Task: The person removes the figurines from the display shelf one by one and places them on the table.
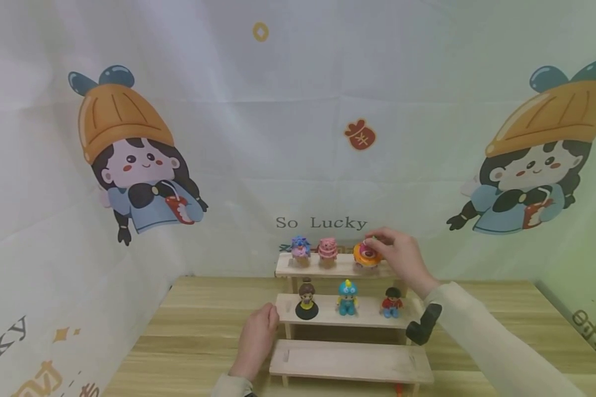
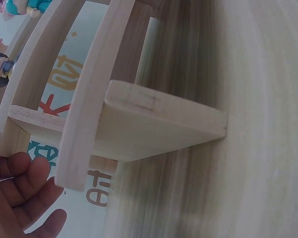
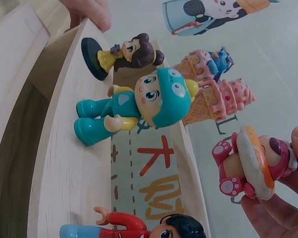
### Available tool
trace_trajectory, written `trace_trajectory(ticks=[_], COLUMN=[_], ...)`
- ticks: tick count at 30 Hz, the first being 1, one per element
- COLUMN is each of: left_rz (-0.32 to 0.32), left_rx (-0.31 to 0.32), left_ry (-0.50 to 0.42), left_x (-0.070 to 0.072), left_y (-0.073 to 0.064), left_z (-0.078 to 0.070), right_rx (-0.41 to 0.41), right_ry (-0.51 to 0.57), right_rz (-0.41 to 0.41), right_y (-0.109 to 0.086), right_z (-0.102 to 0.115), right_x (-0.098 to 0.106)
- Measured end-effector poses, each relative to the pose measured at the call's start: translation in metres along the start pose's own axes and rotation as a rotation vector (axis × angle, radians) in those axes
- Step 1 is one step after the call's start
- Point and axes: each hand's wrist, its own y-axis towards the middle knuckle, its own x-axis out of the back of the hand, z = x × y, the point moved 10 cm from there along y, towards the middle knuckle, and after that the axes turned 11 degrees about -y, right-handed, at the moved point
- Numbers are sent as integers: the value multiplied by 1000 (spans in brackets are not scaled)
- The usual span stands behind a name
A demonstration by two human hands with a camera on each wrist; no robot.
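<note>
My right hand (image 1: 402, 255) pinches the head of a pink bear figurine (image 3: 260, 163) wearing an orange-and-white ring. The figurine is over the right part of the top tier (image 1: 340, 271) of a stepped wooden display rack. My left hand (image 1: 259, 337) holds the left end of the rack's middle tier (image 1: 323, 317); its fingers (image 2: 32, 186) curl below that end in the left wrist view. On the top tier, a blue ice-cream-cone figurine (image 1: 301, 251) stands beside a pink ice-cream-cone figurine (image 1: 328, 252).
The middle tier carries a yellow-dressed doll (image 1: 306, 300) on a black base, a teal-suited figure (image 1: 347, 300) and a red-jacketed figure (image 1: 392, 303). In front is the bare lowest tier (image 1: 347, 359). The rack stands on a wood-grain table (image 1: 203, 314) against a printed cloth backdrop (image 1: 248, 165).
</note>
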Motion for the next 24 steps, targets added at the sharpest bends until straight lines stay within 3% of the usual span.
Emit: trace_trajectory(ticks=[12, 24], left_rz=[-5, 27], left_rx=[-7, 32], left_ry=[8, -3], left_x=[1, -3], left_y=[1, 2], left_z=[0, 4], right_rx=[52, 108], right_ry=[-18, 1], right_rz=[-9, -23], right_y=[-13, -26], right_z=[20, 31], right_x=[9, 12])
